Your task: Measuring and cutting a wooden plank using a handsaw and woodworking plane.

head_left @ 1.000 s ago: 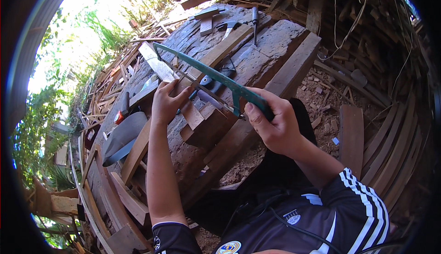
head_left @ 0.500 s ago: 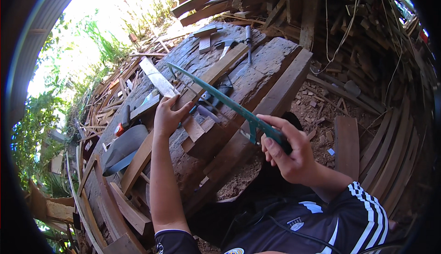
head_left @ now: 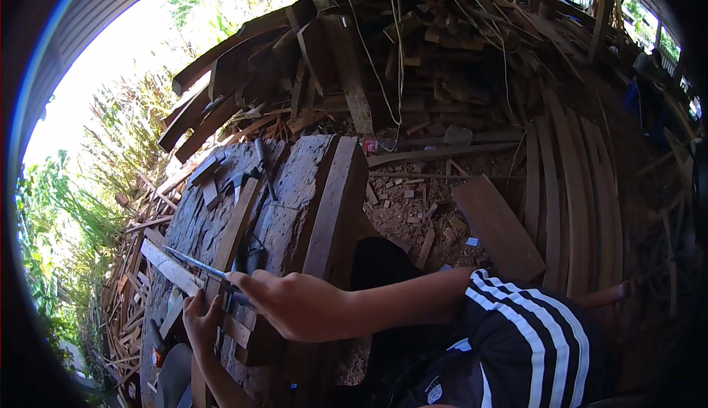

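My right hand is wrapped round the handle of a hacksaw, whose narrow frame now shows nearly edge-on. The saw points left over a heavy, rough timber bench and lies across a long brown wooden strip. Below the saw, my left hand grips and presses on the wood, thumb and fingers at the near end of a pale board. A short wood piece sticks out beside that hand. My right hand hides the saw's handle and part of the work.
Toward the bench's far end lie a hammer, a slim metal tool and small wood blocks. An orange-and-black tool sits at lower left. Stacked timber rises behind; a wide plank and wood scraps cover the ground at right.
My view has swung to the right. My right hand has moved forward and left with the hacksaw, bringing it closer to my left hand, which stays on the wood.
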### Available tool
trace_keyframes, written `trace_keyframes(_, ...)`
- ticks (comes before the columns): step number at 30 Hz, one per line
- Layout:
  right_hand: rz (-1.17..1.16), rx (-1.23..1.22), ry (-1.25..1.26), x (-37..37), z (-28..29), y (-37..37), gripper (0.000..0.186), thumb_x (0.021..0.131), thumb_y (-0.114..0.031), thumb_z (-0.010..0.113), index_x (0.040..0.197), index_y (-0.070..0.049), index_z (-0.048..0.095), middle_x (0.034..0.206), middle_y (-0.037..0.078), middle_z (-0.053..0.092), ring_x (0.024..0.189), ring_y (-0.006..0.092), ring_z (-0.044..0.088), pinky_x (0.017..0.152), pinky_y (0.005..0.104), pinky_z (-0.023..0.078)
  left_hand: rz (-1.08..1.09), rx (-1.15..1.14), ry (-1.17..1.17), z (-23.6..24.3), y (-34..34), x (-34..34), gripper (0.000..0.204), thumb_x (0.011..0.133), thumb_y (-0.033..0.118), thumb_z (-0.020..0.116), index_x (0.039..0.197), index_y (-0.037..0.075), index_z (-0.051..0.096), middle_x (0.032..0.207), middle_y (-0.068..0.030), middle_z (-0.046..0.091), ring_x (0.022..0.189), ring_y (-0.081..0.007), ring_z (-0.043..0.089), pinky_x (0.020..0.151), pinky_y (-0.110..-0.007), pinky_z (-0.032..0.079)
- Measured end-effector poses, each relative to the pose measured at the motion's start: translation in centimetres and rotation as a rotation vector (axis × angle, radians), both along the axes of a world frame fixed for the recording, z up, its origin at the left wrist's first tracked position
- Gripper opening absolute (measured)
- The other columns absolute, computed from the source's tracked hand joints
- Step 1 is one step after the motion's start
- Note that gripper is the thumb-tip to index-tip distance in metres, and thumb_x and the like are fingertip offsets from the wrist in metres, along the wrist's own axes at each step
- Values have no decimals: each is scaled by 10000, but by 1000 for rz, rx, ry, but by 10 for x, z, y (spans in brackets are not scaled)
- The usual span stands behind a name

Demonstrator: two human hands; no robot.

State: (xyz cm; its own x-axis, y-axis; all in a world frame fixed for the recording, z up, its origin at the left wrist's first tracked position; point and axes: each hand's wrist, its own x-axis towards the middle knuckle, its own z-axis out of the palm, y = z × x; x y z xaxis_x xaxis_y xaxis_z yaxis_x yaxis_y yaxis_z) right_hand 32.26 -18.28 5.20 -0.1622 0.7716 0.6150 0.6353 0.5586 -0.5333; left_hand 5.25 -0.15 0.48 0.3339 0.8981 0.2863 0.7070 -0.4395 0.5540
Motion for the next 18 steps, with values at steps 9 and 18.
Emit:
trace_keyframes(9, 19, -18, -110, -25, -13, 47, 764, 868, -76, 668, 1493, 102, 266, 833, 176, 580, 568, 251, 657, 457, 333, 514, -3, -111, -31, 3, 2, 1, 533, 860, 303, 793, 1137, -132, 660, 921, -95, 596, 869, -190, 600, 792, -334, 490)
trace_keyframes(18, 143, -134, 26, 19, 4, -18, 722, 933, -123, 634, 1528, 109, 297, 811, 171, 596, 521, 177, 583, 467, 325, 479, 21, -51, 25, -13, 18, -29, 346, 895, 240, 742, 1034, -67, 667, 902, -85, 571, 825, -183, 573, 720, -339, 462)
